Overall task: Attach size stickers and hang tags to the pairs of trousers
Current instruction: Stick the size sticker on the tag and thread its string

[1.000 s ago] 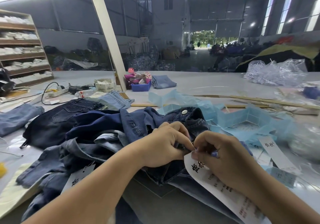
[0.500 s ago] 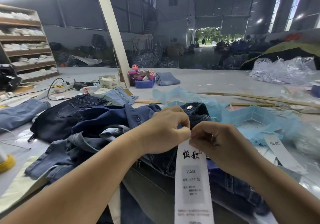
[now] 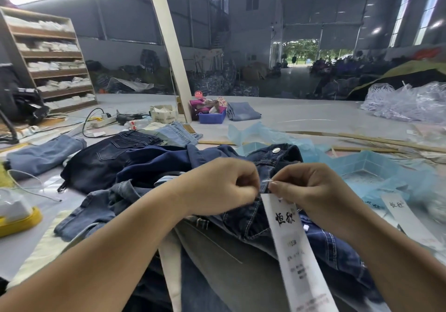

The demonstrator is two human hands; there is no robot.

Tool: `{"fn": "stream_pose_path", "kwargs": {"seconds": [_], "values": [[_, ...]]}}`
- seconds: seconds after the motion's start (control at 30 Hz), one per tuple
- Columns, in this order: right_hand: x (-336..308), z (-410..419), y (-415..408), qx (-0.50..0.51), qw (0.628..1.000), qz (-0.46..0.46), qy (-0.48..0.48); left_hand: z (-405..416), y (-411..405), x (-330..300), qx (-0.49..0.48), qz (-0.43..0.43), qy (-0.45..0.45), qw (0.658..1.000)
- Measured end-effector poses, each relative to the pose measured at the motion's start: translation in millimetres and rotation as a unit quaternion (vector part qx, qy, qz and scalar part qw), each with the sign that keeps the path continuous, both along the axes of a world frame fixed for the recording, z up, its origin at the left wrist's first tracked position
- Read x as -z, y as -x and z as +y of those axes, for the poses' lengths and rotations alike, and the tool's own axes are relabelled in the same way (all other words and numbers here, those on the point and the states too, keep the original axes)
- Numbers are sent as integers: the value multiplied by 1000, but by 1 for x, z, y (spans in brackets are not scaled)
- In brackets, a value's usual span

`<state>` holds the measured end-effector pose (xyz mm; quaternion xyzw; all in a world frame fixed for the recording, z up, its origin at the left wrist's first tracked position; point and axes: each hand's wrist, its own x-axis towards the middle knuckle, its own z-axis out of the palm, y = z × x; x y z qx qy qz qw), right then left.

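Dark blue denim fills the middle of the head view: the pair of trousers [image 3: 253,217] we are tagging lies rumpled on the grey table [image 3: 301,118], its waistband raised toward us with a silver button [image 3: 275,150] showing at the top. Our left hand [image 3: 224,188] is curled into a loose fist over the waistband, fingertips pinched together at the fabric edge; what exactly sits between them we cannot tell. Our right hand [image 3: 311,186] faces it, thumb and forefinger pinching the top of a long white hang tag [image 3: 293,246] and a small white fastener bit just above it. The tag hangs down from that pinch across the denim toward the bottom edge, black characters printed near its top.

More jeans lie around: a near-black pair [image 3: 108,157] to the left with back pockets up, a light blue folded pair [image 3: 41,155] farther left, and another folded pair [image 3: 242,111] beside a blue plastic bin [image 3: 212,118] at the far side. Pale blue tissue paper [image 3: 366,167] spreads to the right, with spare white tags [image 3: 405,220] lying on it. A yellow-based tape dispenser [image 3: 17,212] sits at the left edge, a power strip [image 3: 102,121] behind it, and wooden shelves [image 3: 48,58] stand beyond.
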<state>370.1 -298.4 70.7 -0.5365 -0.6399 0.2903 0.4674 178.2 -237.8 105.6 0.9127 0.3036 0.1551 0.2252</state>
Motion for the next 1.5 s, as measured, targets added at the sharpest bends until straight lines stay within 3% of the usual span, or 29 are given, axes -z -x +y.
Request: {"fn": "stream_pose_path", "kwargs": {"seconds": [0.07,0.17,0.37,0.6,0.7,0.83,0.93,1.07,1.23,1.5], "values": [[2,-1,-5,19,1000,8,-8,-1,12,3,12,80,15,997],[5,-1,-12,42,999,19,1,-5,16,12,8,156,-49,986],[7,-5,-13,70,997,18,-34,-7,1,8,26,106,-140,984],[22,-12,-5,96,993,43,-54,-2,8,11,46,206,-107,972],[38,-11,6,136,984,-61,-94,-4,7,22,43,171,-176,968],[43,-8,12,175,957,-174,-151,-6,8,26,49,52,-198,977],[42,-6,15,189,951,-181,-167,-5,3,24,-4,-76,-253,965],[39,-1,17,220,949,-132,-183,-6,-18,23,-130,-184,-336,915],[33,3,19,249,935,-109,-228,-3,-35,30,-147,-175,-453,862],[39,12,19,221,947,-117,-200,8,-43,38,-194,-114,-403,887]]}}
